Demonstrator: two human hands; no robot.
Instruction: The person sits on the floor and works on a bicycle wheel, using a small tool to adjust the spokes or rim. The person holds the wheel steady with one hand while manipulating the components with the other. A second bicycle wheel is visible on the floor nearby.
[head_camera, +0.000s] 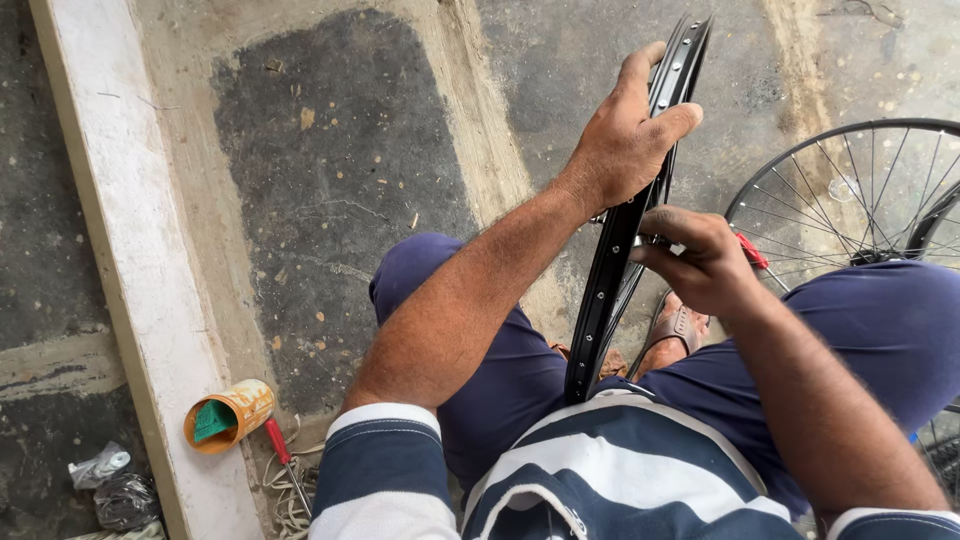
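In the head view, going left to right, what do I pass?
Crumpled plastic bags → orange can → red-handled screwdriver → left hand gripping the bare black rim → right hand at the rim → spoked wheel on the floor.

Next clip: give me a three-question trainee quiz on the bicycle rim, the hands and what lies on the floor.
1. True or false: the left hand grips the upper part of the black bicycle rim.
2. Multiple choice: the right hand works at the rim while holding something. It is A) a red-handled tool, B) a paint brush, C) a tyre.
3. Fill in: by the white ledge, an orange can lies on its ____, next to a red-handled screwdriver.

Key: 1 true; 2 A, though only its red part shows past the fingers; 3 side. A spoked wheel stands to the right, untouched.
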